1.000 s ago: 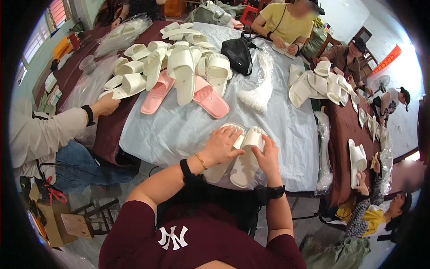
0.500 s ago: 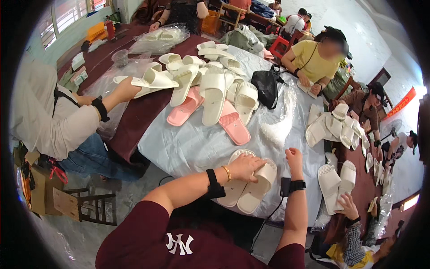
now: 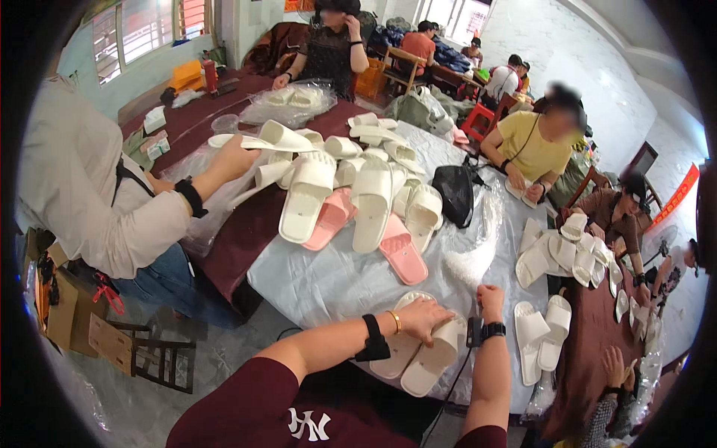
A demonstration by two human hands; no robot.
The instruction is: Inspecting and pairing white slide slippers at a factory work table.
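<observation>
- Lower middle of the frame: 2 white slippers lie side by side on the counter's grey sheet; the left hand rests over their straps, and whether its fingers grip cannot be told.
- Just right of them: the right hand, fingers curled closed, beside a bundle of white strands; whether it pinches any is unclear.
- Lower right: another white pair.
- Centre: a heap of white slippers, with 2 pink slippers partly under it and a black pouch to its right.
- Left: a co-worker's hand at the heap's edge.
- Upper right: a person in yellow.
</observation>
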